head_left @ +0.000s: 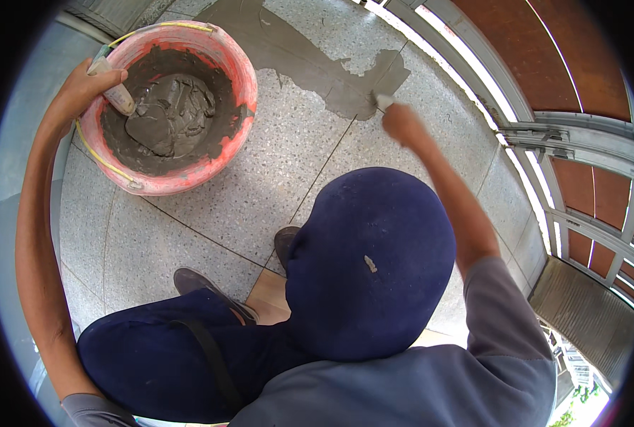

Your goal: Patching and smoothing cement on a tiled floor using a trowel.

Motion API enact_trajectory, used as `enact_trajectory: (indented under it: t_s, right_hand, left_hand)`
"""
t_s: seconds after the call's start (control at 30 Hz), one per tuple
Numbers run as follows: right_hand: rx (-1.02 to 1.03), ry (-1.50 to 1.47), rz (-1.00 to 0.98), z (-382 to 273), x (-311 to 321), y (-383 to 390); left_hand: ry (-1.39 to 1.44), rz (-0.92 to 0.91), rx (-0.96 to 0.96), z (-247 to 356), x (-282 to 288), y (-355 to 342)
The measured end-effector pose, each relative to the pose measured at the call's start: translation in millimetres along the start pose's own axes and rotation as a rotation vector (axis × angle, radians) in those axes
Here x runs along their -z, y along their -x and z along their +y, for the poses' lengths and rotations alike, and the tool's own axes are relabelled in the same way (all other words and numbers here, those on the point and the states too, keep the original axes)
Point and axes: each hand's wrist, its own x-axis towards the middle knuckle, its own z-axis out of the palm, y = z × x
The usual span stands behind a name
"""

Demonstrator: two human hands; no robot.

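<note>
My left hand (82, 92) is closed around the pale handle of a trowel (115, 84), against the left rim of a red bucket (244, 135). The trowel's head sinks toward the wet grey mortar (182, 107) inside. Out to the right, my right hand (404, 124) is closed on a small pale-handled tool (385, 102), blurred and mostly hidden by the fingers. This tool touches the edge of a thin grey mortar layer (295, 57) spread over the speckled floor tiles (288, 128).
A yellow bucket handle (110, 169) hangs along the rim. A metal-framed gate with brown panels (544, 57) runs along the right. On the left is a pale wall (18, 164). My bent knees (374, 263) and dark shoes (203, 283) are close below.
</note>
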Motion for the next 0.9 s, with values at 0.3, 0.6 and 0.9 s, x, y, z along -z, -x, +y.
enact_trajectory:
  t_s: [0.3, 0.6, 0.9]
  right_hand:
    - [0.203, -0.048, 0.020, -34, -10, 52]
    - [0.423, -0.065, -0.091, -37, -14, 94]
    - [0.902, -0.007, 0.108, -253, 44, 87]
  left_hand:
    - [-0.014, -0.036, 0.013, -6, -5, -7]
    - [-0.033, -0.003, -0.126, -13, -6, -7]
    - [-0.131, 0.032, -0.138, 3, -15, -16]
